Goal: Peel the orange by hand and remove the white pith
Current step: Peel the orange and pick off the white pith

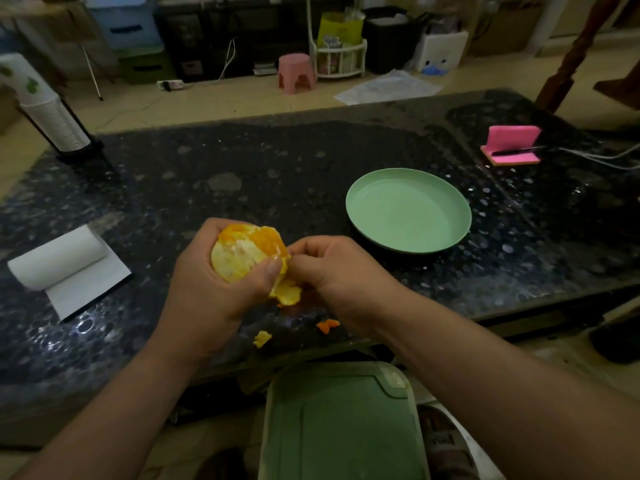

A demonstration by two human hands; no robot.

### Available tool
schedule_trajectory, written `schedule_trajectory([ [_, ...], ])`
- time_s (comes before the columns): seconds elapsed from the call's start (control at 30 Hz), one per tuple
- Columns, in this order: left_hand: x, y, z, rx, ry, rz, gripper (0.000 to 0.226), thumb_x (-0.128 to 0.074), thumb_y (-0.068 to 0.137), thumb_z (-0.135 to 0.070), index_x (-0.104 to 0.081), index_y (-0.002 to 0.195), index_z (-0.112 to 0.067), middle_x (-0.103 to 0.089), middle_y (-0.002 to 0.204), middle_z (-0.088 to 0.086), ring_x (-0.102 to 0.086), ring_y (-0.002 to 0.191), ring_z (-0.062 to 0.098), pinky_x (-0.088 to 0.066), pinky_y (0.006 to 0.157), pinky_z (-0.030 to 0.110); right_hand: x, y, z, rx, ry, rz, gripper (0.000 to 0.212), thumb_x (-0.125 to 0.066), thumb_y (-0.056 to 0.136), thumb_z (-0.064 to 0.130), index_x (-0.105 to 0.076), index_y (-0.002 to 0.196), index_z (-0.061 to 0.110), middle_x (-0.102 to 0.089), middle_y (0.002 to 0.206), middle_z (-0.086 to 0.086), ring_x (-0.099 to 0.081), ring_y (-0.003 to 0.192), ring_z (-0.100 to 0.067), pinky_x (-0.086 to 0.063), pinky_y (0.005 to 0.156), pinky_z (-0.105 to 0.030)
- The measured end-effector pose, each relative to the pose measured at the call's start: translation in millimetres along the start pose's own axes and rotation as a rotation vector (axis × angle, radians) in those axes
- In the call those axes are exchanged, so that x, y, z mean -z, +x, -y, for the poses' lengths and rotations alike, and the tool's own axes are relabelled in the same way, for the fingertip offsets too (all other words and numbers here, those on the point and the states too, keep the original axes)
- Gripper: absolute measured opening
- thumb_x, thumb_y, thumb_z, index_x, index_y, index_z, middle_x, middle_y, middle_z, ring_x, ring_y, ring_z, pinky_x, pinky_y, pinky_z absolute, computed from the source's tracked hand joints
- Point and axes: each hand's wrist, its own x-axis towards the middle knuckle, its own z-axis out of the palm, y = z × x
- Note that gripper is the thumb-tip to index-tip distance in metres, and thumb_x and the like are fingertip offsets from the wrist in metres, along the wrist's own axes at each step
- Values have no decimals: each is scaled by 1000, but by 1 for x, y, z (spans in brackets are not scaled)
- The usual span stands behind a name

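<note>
Cupping the soft, half-peeled round orange [242, 252] in my curled left hand [204, 285], right hand [336, 268] pinching its loose yellow peel flap [285, 292]; probably slippery, so squeeze lightly

Glossy speckled stone table [277, 168]; on it, smooth matt plastic plate [408, 209], white paper roll [59, 258]; above it, pithy orange [242, 254].

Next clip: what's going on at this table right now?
A person is peeling an orange by hand over a dark stone table. The left hand grips the orange, mostly bare with white pith showing, while the right hand pinches a flap of peel hanging from its lower right side. Two small peel scraps lie on the table near its front edge. The green plate to the right holds nothing.
</note>
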Motion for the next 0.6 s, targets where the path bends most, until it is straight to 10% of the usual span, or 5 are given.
schedule_trajectory([
  [0.37,8,6,2,2,62,-13,54,-79,63,-57,-65,103,-24,-75,87,-9,-71,70,5,-53,57,15,-20,10,-23,-204,496,19,17,-59,99,1,-73,109,0,-72,99,-15,-72,85,-22,-62,63,-25],
  [0.6,5,12,11,45,-10,1,59,-79,65,-56,-65,109,-20,-76,92,-3,-73,74,9,-55,58,19,-4,7,-6,-207,221,160,22,-56,108,11,-65,124,-1,-71,99,-17,-74,78,-21,-61,58,-26],
])
